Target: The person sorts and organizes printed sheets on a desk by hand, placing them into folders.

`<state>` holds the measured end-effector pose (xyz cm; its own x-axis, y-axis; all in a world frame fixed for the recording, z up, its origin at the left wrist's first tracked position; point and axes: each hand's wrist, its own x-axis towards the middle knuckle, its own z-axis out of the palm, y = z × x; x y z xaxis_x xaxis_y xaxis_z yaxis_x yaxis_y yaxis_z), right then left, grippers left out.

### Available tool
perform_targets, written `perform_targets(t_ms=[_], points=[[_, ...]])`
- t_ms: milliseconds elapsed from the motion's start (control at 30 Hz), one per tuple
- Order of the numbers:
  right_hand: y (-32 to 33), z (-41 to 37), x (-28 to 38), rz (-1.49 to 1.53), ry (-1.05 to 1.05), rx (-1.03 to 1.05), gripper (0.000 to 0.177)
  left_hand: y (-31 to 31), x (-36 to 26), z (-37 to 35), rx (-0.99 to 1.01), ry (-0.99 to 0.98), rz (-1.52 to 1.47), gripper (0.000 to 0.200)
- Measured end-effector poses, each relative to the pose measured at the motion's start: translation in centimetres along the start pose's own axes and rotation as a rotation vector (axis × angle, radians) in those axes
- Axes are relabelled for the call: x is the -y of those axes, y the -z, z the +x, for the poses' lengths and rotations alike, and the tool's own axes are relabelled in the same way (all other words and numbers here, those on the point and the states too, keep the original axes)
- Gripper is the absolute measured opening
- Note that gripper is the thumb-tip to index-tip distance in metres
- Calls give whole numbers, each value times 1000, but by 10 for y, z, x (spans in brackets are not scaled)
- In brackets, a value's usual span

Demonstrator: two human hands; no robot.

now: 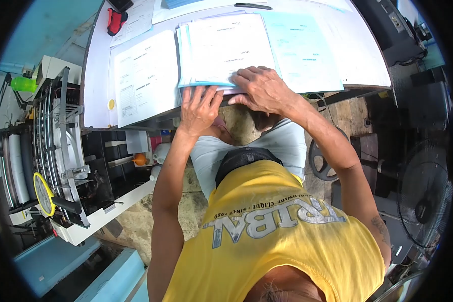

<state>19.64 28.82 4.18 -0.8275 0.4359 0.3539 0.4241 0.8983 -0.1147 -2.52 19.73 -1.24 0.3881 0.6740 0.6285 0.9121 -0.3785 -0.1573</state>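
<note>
A thick stack of printed paper forms [221, 45], white on top with pale blue sheets showing at its edges, lies at the table's front edge. My right hand [264, 89] is closed over the stack's near right corner, fingers bent on top and thumb at the front edge. My left hand [201, 108] rests against the stack's near left edge with its fingers stretched out; its thumb side is partly hidden. To the left lies a pile of white forms [147, 75]. On the right, blue printed forms [304, 50] lie partly under the stack.
The white table [360, 55] also bears a red and black object [117, 21], a pen [253, 6] and a yellow disc [111, 104]. A machine with metal rods [60, 146] stands at left, a black fan [423, 201] at right. My legs are under the table's front edge.
</note>
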Motion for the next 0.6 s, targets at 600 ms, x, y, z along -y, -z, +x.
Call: perform_targets(t_ms=[600], points=[[82, -67, -144, -471, 16, -84, 34, -77, -129, 101, 109, -191, -207, 48]])
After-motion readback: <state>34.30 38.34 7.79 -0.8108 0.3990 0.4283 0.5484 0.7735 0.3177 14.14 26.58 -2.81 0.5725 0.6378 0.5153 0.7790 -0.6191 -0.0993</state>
